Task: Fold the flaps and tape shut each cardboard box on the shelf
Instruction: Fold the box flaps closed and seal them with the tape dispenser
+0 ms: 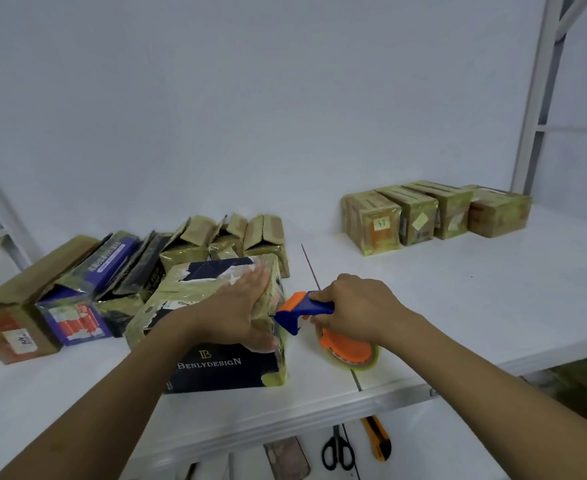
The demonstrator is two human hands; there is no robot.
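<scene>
Box (216,370) (dark, taped) under left hand (236,306); right hand (354,306) grips dispenser (294,311).

bare white shelf (458,306) mid-right, open boxes (112,271) crowding left, taped boxes (434,213) back right

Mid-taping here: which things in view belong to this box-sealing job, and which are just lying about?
Job in hand:
- dark printed box under the left hand
- tape dispenser in the right hand
- open boxes at left
- taped boxes at right

Lying about:
- scissors and yellow utility knife, below the shelf
</scene>
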